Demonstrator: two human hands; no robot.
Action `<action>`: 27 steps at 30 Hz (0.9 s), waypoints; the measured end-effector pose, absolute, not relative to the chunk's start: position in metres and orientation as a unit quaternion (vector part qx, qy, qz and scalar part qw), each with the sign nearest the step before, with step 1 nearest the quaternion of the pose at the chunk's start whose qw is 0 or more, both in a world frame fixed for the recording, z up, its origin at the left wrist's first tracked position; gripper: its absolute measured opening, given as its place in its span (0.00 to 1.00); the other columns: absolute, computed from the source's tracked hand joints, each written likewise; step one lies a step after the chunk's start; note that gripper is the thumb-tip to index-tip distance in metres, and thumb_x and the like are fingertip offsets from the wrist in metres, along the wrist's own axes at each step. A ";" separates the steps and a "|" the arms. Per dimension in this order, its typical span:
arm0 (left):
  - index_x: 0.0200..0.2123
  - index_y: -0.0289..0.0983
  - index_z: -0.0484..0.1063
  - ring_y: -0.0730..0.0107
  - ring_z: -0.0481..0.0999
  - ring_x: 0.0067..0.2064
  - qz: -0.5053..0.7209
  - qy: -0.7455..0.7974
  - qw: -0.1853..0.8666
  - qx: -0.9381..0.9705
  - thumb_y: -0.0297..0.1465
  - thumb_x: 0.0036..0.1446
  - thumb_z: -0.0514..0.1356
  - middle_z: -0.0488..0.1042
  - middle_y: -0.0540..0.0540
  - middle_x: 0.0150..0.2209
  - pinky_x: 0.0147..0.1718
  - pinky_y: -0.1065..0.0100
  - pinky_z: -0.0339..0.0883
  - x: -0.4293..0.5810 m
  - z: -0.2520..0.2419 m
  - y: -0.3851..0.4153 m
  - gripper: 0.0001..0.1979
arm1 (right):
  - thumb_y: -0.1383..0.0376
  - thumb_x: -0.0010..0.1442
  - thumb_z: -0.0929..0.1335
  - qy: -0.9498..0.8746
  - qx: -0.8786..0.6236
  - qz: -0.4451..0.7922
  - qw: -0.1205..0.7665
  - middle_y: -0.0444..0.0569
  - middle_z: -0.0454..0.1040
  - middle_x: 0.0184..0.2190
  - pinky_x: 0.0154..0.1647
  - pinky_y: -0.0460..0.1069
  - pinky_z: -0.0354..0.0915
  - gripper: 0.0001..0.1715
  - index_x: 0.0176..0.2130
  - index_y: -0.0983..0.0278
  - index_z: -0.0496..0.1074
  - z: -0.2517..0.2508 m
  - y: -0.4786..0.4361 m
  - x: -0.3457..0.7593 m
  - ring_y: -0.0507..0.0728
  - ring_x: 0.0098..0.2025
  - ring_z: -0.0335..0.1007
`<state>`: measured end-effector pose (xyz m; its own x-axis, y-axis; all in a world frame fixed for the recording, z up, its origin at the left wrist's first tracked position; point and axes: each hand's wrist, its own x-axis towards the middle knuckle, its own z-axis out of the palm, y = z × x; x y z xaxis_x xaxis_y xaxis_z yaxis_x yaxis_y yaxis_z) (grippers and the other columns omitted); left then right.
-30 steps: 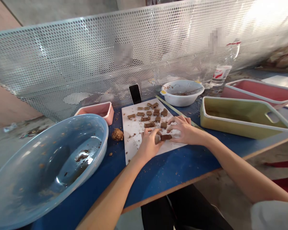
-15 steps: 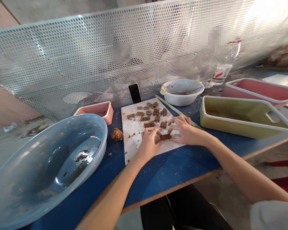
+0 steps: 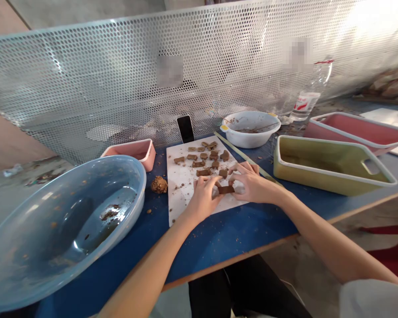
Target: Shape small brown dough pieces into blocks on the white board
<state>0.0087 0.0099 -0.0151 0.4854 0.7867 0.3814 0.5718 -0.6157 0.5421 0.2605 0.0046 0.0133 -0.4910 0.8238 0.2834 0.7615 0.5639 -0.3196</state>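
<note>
A small dark-brown clay block (image 3: 226,190) is held between my two hands over the near part of a white board (image 3: 181,204). My left hand (image 3: 203,197) has its thumb and fingers curled at the block's left end. At the opposite end, the bent fingers of my right hand (image 3: 250,184) close on it. Several more brown clay pieces (image 3: 204,172) lie in rough rows on the board beyond my hands, with crumbs around them. A rough clay lump (image 3: 159,184) rests on the blue table (image 3: 215,240), left of the board.
At left stands a large blue basin (image 3: 126,221) with wet residue, a pink container (image 3: 151,154) behind it. A phone (image 3: 185,128) leans by the mesh panel (image 3: 126,84). Rightward are a stick (image 3: 234,147), a white bowl (image 3: 250,140), a green container (image 3: 313,176), a red container (image 3: 358,132) and a bottle (image 3: 307,104).
Both hands stay at the clay block, with only slight finger movement. The whole view has shifted a little; the other clay pieces keep their places on the board.
</note>
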 end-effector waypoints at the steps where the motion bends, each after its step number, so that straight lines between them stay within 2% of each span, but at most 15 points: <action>1: 0.66 0.46 0.73 0.46 0.75 0.62 0.309 0.405 0.178 0.842 0.24 0.64 0.73 0.77 0.39 0.54 0.65 0.44 0.70 0.009 -0.014 0.010 0.30 | 0.63 0.60 0.77 -0.860 -0.462 0.071 0.206 0.56 0.73 0.61 0.68 0.71 0.62 0.10 0.43 0.58 0.80 0.013 0.005 0.261 0.72 0.66 0.65; 7: 0.67 0.44 0.73 0.48 0.75 0.60 0.291 0.421 0.190 0.837 0.26 0.65 0.72 0.76 0.39 0.53 0.62 0.46 0.71 0.009 0.001 0.014 0.29 | 0.62 0.59 0.76 -0.858 -0.474 0.017 0.198 0.58 0.73 0.61 0.63 0.69 0.62 0.11 0.43 0.60 0.78 0.014 0.011 0.258 0.74 0.64 0.66; 18: 0.67 0.42 0.72 0.49 0.74 0.60 0.269 0.411 0.151 0.858 0.26 0.66 0.72 0.74 0.40 0.53 0.66 0.45 0.67 0.019 0.002 0.027 0.29 | 0.60 0.60 0.74 -0.864 -0.467 -0.025 0.188 0.57 0.75 0.61 0.60 0.66 0.61 0.10 0.42 0.60 0.80 0.013 0.024 0.265 0.73 0.64 0.64; 27: 0.67 0.40 0.71 0.47 0.72 0.61 0.269 0.411 0.139 0.860 0.28 0.67 0.71 0.76 0.40 0.51 0.65 0.44 0.66 0.042 0.000 0.035 0.28 | 0.59 0.61 0.75 -0.856 -0.482 -0.007 0.184 0.56 0.74 0.60 0.64 0.66 0.60 0.08 0.41 0.60 0.81 0.022 0.027 0.286 0.72 0.64 0.66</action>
